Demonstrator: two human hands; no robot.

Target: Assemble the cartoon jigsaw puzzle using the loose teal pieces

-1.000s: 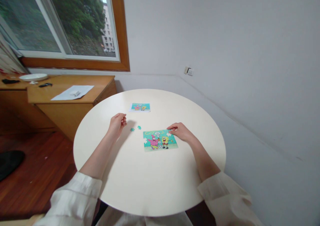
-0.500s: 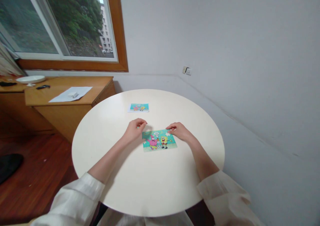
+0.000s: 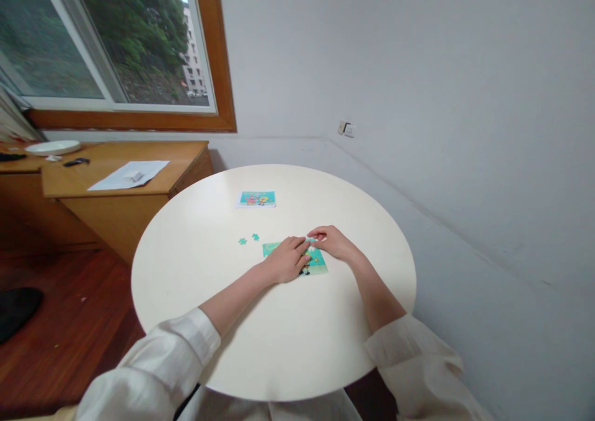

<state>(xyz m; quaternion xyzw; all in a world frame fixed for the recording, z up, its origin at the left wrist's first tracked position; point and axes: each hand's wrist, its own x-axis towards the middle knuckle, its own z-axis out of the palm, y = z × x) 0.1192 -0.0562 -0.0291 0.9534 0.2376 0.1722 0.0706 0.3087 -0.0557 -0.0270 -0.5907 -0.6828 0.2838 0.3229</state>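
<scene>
A small cartoon jigsaw puzzle lies on a round white table. My left hand rests on top of it and covers most of the picture, fingers curled down with the tips pressed to the puzzle near its upper middle. My right hand sits at the puzzle's upper right corner, fingers pinched together on the edge. What either hand grips is hidden. Two loose teal puzzle pieces lie just left of the puzzle. A small reference picture card lies farther back on the table.
A wooden cabinet stands to the left under the window, with a sheet of paper, a white plate and small dark items on it. A grey wall runs close along the table's right side. Wooden floor lies at the left.
My left hand moved from the table left of the loose pieces to the right, onto the puzzle, uncovering the two loose pieces again. My right hand stayed at the upper right corner.
</scene>
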